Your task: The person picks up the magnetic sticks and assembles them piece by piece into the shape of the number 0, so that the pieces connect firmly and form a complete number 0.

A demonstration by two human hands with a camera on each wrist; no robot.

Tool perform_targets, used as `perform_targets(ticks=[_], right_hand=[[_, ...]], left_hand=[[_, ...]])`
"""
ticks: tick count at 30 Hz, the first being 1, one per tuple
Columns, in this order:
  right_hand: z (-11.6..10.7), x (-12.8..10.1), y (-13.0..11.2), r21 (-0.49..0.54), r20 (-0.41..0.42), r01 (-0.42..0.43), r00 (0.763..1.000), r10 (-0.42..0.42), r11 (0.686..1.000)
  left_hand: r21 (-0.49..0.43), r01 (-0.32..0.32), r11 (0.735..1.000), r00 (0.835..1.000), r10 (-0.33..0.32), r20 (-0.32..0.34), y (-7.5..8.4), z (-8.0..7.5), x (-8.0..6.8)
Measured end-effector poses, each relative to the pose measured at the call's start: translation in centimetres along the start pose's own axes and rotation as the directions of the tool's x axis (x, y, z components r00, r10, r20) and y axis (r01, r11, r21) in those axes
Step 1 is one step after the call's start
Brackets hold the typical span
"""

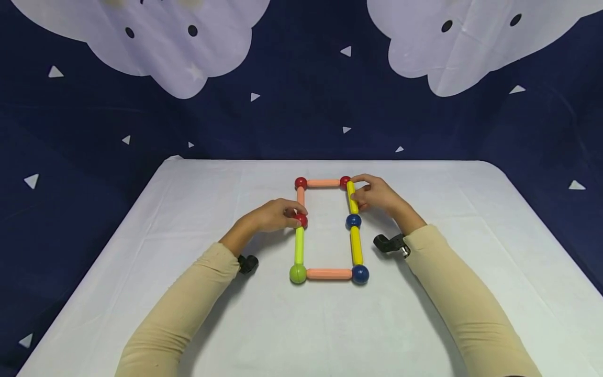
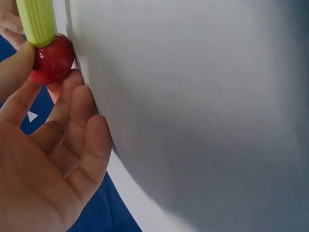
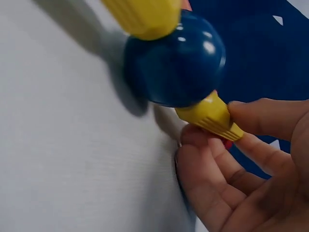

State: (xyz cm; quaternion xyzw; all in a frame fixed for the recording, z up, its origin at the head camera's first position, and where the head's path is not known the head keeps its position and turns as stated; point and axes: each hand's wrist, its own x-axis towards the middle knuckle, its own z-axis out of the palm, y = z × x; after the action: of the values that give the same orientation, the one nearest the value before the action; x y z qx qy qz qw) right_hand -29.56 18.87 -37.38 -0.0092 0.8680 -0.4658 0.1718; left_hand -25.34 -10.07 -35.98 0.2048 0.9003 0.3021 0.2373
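Note:
A flat rectangle of rods and balls lies on the white table [image 1: 188, 293]. My left hand [image 1: 275, 215] pinches the red ball [image 1: 301, 220] [image 2: 52, 58] midway along the left side, where a lime rod [image 1: 299, 245] [image 2: 37, 20] joins it. My right hand [image 1: 374, 195] pinches the upper yellow rod [image 1: 352, 196] [image 3: 212, 117] on the right side, just above a dark blue ball [image 1: 353, 221] [image 3: 174, 65]. Salmon rods [image 1: 328, 273] close the near and far ends, with a lime ball [image 1: 298, 273] and a blue ball [image 1: 360, 274] at the near corners.
The white table ends at a dark blue backdrop [image 1: 301, 115] with pale cloud shapes. Black wrist cameras [image 1: 391, 243] sit on both forearms close to the frame of rods. Open tabletop lies to the left, right and front of the rectangle.

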Motion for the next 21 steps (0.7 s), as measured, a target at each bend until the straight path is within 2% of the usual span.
perform_targets(ticks=[3,9,13,21], right_hand=[[0.26,0.04,0.13,-0.013,0.022,-0.014,1.0,0.014,1.0],[0.46,-0.02,0.22,-0.006,0.014,-0.007,1.0,0.007,1.0],[0.65,0.07,-0.19,-0.011,0.014,-0.039,0.999,0.039,0.999],[0.93,0.39,-0.58,-0.014,-0.023,-0.095,0.995,0.094,0.995]], left_hand=[[-0.002,0.003,1.0,1.0,-0.003,0.0,-0.03,-0.03,-0.01],[-0.003,0.008,1.0,1.0,-0.008,0.0,-0.02,-0.06,0.04],[0.006,0.016,1.0,1.0,-0.016,0.001,-0.02,-0.14,0.0],[0.066,-0.027,0.997,0.999,0.028,-0.019,0.23,-0.01,0.04]])
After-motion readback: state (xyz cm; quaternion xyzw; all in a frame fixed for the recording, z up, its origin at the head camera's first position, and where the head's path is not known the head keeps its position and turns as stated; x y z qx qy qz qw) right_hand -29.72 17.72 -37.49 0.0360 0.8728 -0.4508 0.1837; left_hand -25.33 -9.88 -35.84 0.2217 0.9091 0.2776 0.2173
